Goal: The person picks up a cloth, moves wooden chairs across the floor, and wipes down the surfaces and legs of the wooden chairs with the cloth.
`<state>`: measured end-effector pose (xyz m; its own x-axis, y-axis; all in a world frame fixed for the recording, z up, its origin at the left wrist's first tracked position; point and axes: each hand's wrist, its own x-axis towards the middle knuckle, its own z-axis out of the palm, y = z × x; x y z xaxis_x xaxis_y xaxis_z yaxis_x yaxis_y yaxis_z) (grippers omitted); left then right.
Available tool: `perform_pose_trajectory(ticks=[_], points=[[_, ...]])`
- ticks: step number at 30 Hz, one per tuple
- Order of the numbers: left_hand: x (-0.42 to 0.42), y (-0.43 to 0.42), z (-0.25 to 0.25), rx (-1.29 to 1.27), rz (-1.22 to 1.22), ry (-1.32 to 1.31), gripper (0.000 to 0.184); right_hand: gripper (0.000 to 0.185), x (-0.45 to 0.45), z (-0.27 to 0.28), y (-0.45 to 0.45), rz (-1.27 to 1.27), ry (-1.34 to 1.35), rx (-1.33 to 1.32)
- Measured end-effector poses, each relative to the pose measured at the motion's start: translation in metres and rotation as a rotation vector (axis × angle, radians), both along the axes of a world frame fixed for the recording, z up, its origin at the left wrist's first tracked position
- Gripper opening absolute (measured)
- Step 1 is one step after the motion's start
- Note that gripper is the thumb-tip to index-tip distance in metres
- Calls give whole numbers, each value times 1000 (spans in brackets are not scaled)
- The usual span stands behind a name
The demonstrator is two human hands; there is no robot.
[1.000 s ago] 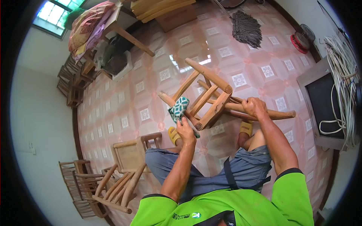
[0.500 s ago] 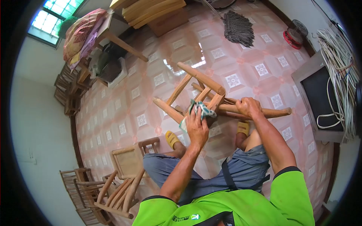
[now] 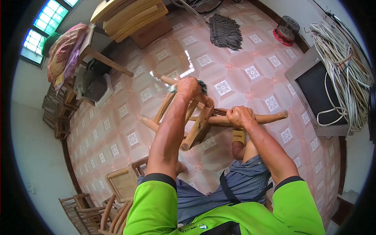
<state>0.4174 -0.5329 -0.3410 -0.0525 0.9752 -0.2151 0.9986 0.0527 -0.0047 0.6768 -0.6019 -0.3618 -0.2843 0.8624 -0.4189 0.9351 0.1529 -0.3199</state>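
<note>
A small wooden chair [image 3: 201,124] is tipped over in front of my legs, its legs pointing away and to the left. My left hand [image 3: 188,87] is closed around its far leg, pressing a green-and-white patterned cloth [image 3: 203,87] against the wood. Most of the cloth is hidden under the fingers. With a closed grip, my right hand [image 3: 239,116] holds a long wooden post of the same chair, which sticks out to the right.
Behind my left arm stands another wooden chair [image 3: 120,181], with more small chairs along the left wall. A grey mop head [image 3: 225,32] lies on the tiled floor. To the right, coiled cables [image 3: 344,78] rest on an old television [image 3: 301,68]. A wooden table [image 3: 109,60] stands far left.
My left hand has moved the cloth from the chair's near side up to its far leg and now wraps around it. My right hand keeps its hold on the post. The view has shifted.
</note>
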Motion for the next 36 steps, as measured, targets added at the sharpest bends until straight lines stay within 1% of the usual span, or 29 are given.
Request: perform_pose_trajectory(ticks=[2, 4, 6, 7, 8, 10, 11, 13, 14, 16, 20, 21, 22, 23, 24, 26, 27, 28, 30, 31, 32, 34, 35, 36], points=[[31, -3, -9, -107, -28, -122, 34, 50, -1, 2, -3, -4, 10, 15], [59, -21, -11, 1, -174, -80, 29, 51, -2, -5, -2, 8, 14, 11], [78, -30, -15, -100, -175, -139, 29, 51, 0, -4, 0, 14, 17, 16], [83, -40, -19, -17, -273, -114, 28, 50, 1, -3, -1, 14, 18, 27], [81, -51, -34, 83, -375, -193, 27, 49, 1, -2, -2, 15, 22, 35], [83, -89, -3, 206, -357, -394, 22, 50, 10, -14, 0, 48, 61, 47], [82, -110, 9, 203, -356, -390, 22, 50, 12, -18, 0, 78, 89, 61], [76, -149, 23, 388, -125, -883, 17, 50, 4, -10, -1, 39, 65, 41], [67, -167, 20, 391, -120, -886, 17, 50, 1, -7, -2, 5, 37, 22], [46, -196, 11, 329, 79, -1005, 15, 50, -1, -9, -2, 11, 20, 51], [13, -231, 19, 290, 71, -1066, 16, 50, -1, -13, -2, 39, -3, 57], [10, -234, 20, 299, 173, -1169, 18, 50, 3, -20, -3, 47, -28, 68], [7, -235, 20, 315, 277, -1274, 19, 46, 5, -26, -4, 39, 60, 133], [4, -236, 16, 325, 315, -1328, 28, 44, 5, -27, -4, 41, 149, 200], [1, -232, 20, 355, 332, -1357, 28, 44, -1, -13, -6, 72, 122, 215], [-6, -235, 26, 375, 153, -1241, 46, 41, -16, 14, -25, 120, 528, 424], [-8, -242, 27, 376, 80, -1174, 55, 45, -26, 24, -42, 50, 691, 222], [-8, -246, 25, 392, 128, -1204, 55, 51, -38, 36, -62, -50, 837, 19], [-2, -246, 20, 370, -169, -1057, 75, 60, -75, 57, -108, -214, 1414, -406], [1, -248, 19, 201, -205, -1079, 88, 62, -86, 52, -126, -338, 1526, -541], [3, -249, 16, 222, -198, -1108, 88, 64, -93, 45, -138, -468, 1634, -674], [0, -254, 13, 99, -199, -985, 92, 60, -95, 18, -148, -555, 1666, -662], [-13, -253, 30, -27, -166, -1114, 95, 53, -93, 15, -149, -602, 1589, -677], [-24, -250, 33, -104, -129, -1313, 99, 53, -85, 15, -146, -593, 1568, -677]])
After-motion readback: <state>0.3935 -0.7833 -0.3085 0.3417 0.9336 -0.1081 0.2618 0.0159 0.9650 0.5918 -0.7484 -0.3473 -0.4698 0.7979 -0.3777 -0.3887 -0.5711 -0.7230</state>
